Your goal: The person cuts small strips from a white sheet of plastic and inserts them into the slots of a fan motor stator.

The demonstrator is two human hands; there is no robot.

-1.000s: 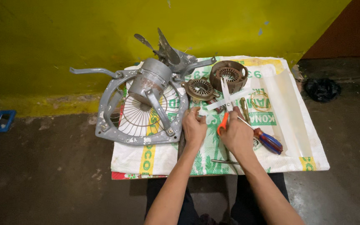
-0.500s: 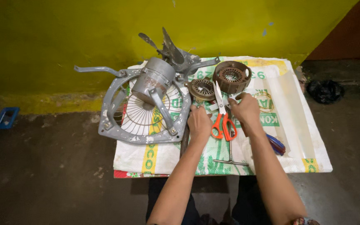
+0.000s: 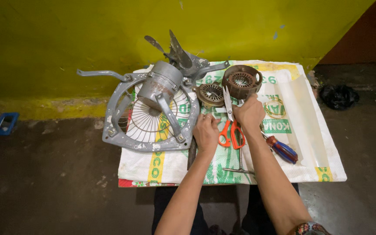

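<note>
The right hand [image 3: 250,114] lay fingers curled beside the orange-handled scissors [image 3: 230,126], grip uncertain; the left hand [image 3: 206,132] rested loosely open, empty, mid-sack [image 3: 310,143] by the fan frame [image 3: 151,115].

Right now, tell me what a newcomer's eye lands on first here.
The grey fan frame with its motor housing dominates the left of the woven sack, against the bright yellow wall. At centre lie the orange-handled scissors, between the left hand and the right hand, with a brown round motor part just beyond.
</note>
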